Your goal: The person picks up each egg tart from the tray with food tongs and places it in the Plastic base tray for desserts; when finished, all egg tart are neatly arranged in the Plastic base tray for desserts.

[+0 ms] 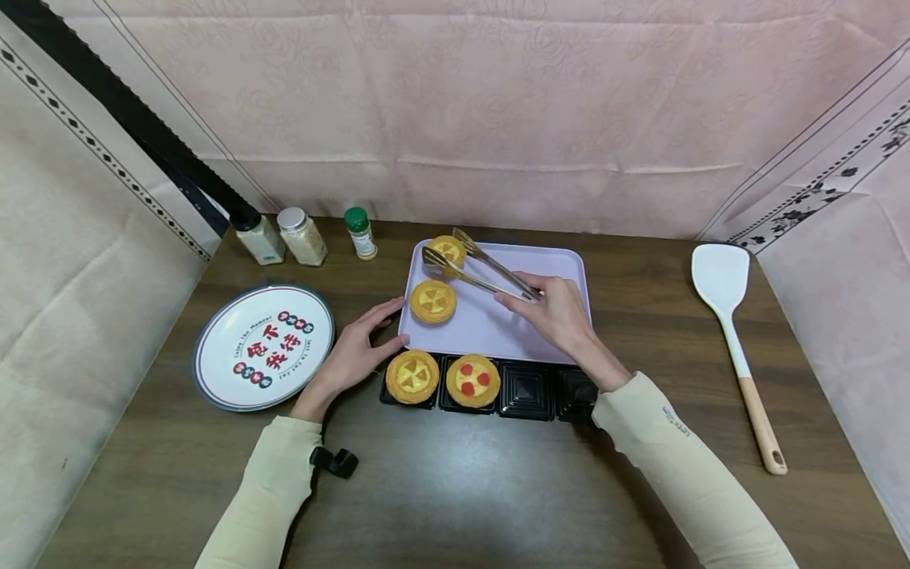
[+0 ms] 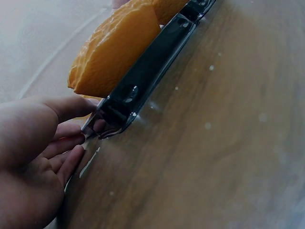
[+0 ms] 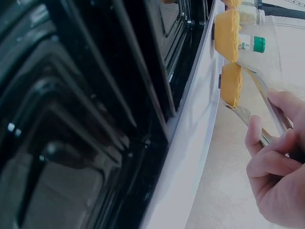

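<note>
R hand (image 1: 553, 314) w/ tongs (image 1: 499, 266) round far tart (image 1: 445, 247)

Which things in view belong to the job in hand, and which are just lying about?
Seemingly in the job:
tongs in the right hand;
lilac tray, left hand at its edge;
two pastries on it;
black tray bearing two more pastries.

Seemingly just lying about:
printed plate;
white spatula;
black-topped jar;
white-capped jar;
green-capped bottle.

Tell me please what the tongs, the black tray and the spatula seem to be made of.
Tongs: shiny metal, probably steel, by their silvery glints. Black tray: likely thin glossy plastic, sharp highlights on moulded ridges. Spatula: smooth white head, perhaps silicone or plastic; tan handle, apparently wood.
</note>
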The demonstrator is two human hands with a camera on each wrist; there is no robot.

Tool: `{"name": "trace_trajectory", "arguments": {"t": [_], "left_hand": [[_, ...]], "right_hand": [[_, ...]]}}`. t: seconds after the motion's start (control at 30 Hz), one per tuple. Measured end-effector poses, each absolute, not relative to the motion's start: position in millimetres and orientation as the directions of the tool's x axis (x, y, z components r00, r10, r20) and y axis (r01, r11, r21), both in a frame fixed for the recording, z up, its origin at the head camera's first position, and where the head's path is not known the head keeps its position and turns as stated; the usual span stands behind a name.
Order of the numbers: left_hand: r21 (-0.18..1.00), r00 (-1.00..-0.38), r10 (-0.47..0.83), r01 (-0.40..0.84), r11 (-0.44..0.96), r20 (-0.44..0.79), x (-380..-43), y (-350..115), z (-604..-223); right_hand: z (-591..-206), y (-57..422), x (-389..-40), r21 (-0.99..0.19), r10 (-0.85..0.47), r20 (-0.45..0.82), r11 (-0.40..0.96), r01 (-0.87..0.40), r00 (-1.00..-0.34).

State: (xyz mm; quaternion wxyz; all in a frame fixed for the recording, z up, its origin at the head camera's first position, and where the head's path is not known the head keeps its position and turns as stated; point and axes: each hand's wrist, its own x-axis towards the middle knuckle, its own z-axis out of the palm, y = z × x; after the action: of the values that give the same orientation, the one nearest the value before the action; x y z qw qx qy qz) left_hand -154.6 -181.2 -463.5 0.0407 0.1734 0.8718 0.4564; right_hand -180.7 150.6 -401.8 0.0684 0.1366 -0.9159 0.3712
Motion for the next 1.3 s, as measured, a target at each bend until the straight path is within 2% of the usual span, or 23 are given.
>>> {"name": "trace_trajectory", "arguments": {"t": [0.23, 0.4, 0.67, 0.83, 1.1, 1.3], "left_hand": [[0.816, -0.935, 0.345, 0.263, 0.515, 0.083, -154.0, -178.9, -463.3], [0.813, -0.934, 0.347, 0.270, 0.515, 0.090, -154.2, -177.9, -463.4], [0.813, -0.933, 0.347, 0.270, 0.516, 0.090, -152.9, -178.3, -462.4], [0.812, -0.937, 0.341, 0.260, 0.523, 0.080, -152.4, -180.5, -462.2], [0.812, -0.940, 0.335, 0.246, 0.529, 0.067, -152.9, -182.5, -462.2], [0.814, -0.940, 0.335, 0.243, 0.528, 0.063, -154.3, -181.5, -463.8]], "right_hand": [[-396.7, 176.9, -165.8, -0.634, -0.170, 0.282, 0.706, -0.316, -0.944], [-388.4, 209.9, -139.9, -0.645, -0.136, 0.306, 0.698, -0.310, -0.942], [-373.7, 267.1, -79.6, -0.576, -0.227, 0.372, 0.704, -0.415, -0.900], [-376.9, 292.1, -44.2, -0.556, -0.294, 0.343, 0.702, -0.445, -0.892], [-381.9, 288.5, -12.2, -0.575, -0.371, 0.401, 0.610, -0.545, -0.838], [-379.3, 281.1, -1.8, -0.601, -0.378, 0.387, 0.588, -0.542, -0.841]]}}
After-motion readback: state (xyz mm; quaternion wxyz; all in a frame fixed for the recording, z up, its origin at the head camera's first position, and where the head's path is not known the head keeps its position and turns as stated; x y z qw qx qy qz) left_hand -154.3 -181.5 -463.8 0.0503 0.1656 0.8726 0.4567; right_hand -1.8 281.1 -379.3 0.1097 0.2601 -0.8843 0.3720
